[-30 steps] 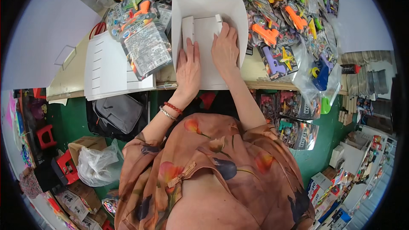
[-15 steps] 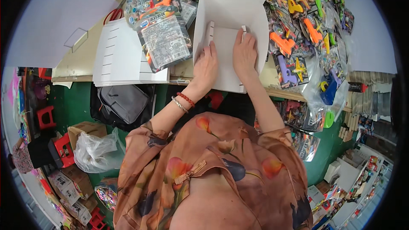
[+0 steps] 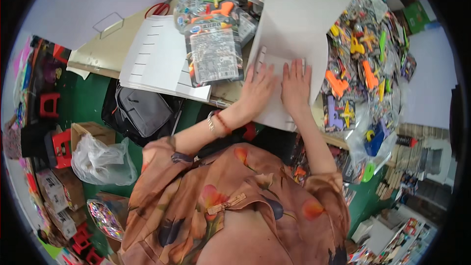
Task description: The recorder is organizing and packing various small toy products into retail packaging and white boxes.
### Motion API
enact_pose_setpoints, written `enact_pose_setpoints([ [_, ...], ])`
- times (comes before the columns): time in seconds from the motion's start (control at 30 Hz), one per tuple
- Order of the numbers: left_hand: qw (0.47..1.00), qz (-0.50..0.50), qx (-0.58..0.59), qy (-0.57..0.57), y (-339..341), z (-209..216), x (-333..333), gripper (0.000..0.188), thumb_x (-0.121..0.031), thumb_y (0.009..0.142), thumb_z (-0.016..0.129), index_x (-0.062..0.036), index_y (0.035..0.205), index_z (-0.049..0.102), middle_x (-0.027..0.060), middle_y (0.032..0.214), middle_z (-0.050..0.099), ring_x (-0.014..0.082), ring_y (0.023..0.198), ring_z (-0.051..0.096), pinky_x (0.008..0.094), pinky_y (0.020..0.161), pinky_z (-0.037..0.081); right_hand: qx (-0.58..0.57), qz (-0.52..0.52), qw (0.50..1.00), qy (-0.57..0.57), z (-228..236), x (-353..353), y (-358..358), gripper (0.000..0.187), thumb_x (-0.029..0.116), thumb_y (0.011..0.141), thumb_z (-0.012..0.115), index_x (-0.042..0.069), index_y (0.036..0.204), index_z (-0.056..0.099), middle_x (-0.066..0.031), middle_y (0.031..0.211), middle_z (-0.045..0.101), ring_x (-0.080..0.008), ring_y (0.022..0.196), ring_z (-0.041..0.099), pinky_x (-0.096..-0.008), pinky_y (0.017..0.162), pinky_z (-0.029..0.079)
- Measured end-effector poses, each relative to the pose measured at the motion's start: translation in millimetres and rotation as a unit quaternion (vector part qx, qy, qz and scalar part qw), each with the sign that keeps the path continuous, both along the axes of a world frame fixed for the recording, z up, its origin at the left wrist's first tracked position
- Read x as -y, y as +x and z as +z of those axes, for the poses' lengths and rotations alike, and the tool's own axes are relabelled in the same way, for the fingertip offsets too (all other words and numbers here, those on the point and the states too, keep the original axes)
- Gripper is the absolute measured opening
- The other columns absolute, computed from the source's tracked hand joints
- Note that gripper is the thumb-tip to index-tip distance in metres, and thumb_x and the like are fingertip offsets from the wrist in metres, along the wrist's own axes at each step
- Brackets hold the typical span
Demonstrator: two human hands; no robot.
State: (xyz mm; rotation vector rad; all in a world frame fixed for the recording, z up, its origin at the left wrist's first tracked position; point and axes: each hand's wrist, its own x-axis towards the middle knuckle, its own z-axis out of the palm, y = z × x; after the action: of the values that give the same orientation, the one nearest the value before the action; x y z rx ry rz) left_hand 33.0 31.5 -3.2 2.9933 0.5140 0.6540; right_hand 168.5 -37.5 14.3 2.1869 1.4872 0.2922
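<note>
A large white card box point(image 3: 294, 19) stands partly folded at the table edge, its tall back panel upright and its sides curving outward. Inside it, my left hand point(image 3: 257, 91) lies on the left part of the base with its fingers spread. My right hand point(image 3: 296, 88) presses flat near the right side, fingers stretched out and pointing away from me. Small slotted side flaps show just beyond both sets of fingertips. Left of the box, a blister-packed toy point(image 3: 214, 56) rests on a stack of flat white card sheets point(image 3: 154, 51) with dark slits.
Red-handled scissors point(image 3: 158, 9) lie behind the stack. A heap of packed toy guns point(image 3: 370, 71) covers the table's right side, with clear plastic bags around it. Below at the left are a grey backpack point(image 3: 144, 110), a white plastic bag point(image 3: 103, 159) and red stools point(image 3: 61, 147).
The view has turned, so the scene sits lower and further right. My fingers have flattened and spread on the base, where they were at the side flaps before.
</note>
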Motion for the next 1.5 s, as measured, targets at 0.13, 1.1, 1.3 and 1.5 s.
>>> enact_pose_setpoints([
  [0.13, 0.966, 0.090, 0.202, -0.135, -56.1, 50.6, -28.6, 0.039, -0.012, 0.078, 0.063, -0.0031, 0.114, 0.053, 0.0151, 0.118, 0.052, 0.0342, 0.108, 0.049, 0.0405, 0.091, 0.040, -0.195, 0.103, 0.944, 0.245, 53.7, -9.8, -15.9, 0.036, 0.009, 0.085, 0.055, 0.004, 0.120, 0.053, -0.0159, 0.123, 0.050, -0.0328, 0.119, 0.045, -0.0459, 0.103, 0.032],
  [1.1, 0.452, 0.275, 0.552, -0.644, -176.9, 21.4, -107.6, 0.030, -0.017, 0.096, 0.045, -0.0010, 0.121, 0.050, 0.0054, 0.111, 0.059, 0.0154, 0.098, 0.059, 0.0309, 0.079, 0.051, -0.544, -0.021, 0.675, 0.498, 30.8, -277.7, -22.2, 0.041, 0.021, 0.068, 0.077, -0.002, 0.093, 0.054, -0.0096, 0.083, 0.061, -0.0155, 0.073, 0.057, -0.0292, 0.069, 0.045],
  [1.3, 0.382, 0.258, 0.670, -0.581, -162.0, 15.1, -86.4, 0.035, -0.023, 0.099, 0.038, -0.0071, 0.130, 0.039, 0.0044, 0.122, 0.053, 0.0174, 0.106, 0.054, 0.0367, 0.084, 0.048, -0.744, 0.005, 0.401, 0.535, 76.7, -212.1, -95.7, 0.042, 0.007, 0.082, 0.061, -0.003, 0.115, 0.038, -0.0121, 0.105, 0.053, -0.0162, 0.093, 0.052, -0.0309, 0.080, 0.044],
  [1.5, 0.430, 0.103, 0.670, -0.596, -132.8, 70.7, -77.8, 0.035, -0.019, 0.097, 0.045, -0.0036, 0.129, 0.040, 0.0042, 0.120, 0.052, 0.0158, 0.109, 0.051, 0.0308, 0.095, 0.040, -0.745, -0.040, 0.417, 0.519, 46.3, -137.2, -140.9, 0.030, 0.009, 0.087, 0.060, -0.001, 0.108, 0.041, -0.0070, 0.100, 0.055, -0.0134, 0.090, 0.052, -0.0267, 0.081, 0.043],
])
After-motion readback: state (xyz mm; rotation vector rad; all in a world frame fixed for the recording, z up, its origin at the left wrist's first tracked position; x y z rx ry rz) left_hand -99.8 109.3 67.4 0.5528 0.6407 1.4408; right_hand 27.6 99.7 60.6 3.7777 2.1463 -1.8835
